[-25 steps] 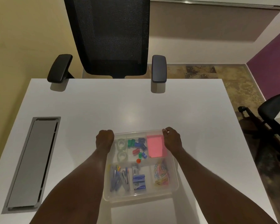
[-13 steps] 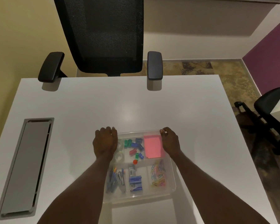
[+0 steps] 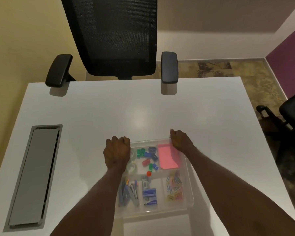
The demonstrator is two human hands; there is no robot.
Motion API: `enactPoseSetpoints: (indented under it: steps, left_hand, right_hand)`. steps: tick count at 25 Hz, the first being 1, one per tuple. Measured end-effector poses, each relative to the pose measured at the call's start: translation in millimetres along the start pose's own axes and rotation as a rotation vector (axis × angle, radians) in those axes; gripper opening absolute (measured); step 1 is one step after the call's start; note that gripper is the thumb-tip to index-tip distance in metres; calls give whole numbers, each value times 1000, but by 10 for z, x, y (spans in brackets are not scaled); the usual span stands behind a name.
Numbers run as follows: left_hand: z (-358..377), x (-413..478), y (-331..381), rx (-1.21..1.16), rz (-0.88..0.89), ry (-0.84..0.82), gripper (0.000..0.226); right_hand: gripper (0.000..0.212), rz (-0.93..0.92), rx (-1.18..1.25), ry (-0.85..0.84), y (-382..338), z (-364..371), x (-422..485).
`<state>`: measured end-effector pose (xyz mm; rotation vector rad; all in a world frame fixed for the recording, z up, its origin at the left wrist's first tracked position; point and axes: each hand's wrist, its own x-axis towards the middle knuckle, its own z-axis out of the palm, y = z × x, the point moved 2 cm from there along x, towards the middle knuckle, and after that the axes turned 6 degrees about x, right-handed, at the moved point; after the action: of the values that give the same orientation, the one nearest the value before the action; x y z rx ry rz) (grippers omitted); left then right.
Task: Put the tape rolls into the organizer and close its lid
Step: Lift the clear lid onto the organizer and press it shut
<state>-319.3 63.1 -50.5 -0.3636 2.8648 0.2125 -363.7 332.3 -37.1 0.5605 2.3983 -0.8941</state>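
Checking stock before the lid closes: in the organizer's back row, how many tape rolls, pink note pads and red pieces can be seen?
Tape rolls: 2 (one partly under the left hand)
Pink note pad: 1
Red piece: 1
Total: 4

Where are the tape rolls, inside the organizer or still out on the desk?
Inside: both tape rolls lie in the organizer's far-left compartment, partly under the left hand.

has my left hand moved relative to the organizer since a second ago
Yes. The left hand has shifted rightward and inward over the organizer's far-left corner. It now covers part of the tape rolls; earlier it sat at the outer edge.
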Motion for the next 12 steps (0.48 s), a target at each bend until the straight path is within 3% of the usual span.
enactPoseSetpoints:
  steps: [3, 9, 12]
  left_hand:
    - [13, 33, -14, -34, -31, -2, 42]
    - [6, 7, 1, -41, -15, 53, 28]
    - [-10, 36, 0, -62, -25, 32, 33]
  right_hand:
    - [62, -26, 20, 33, 40, 47, 69]
    - [49, -172, -33, 265, 127, 169, 8]
    - [51, -211, 20, 331, 99, 171, -2]
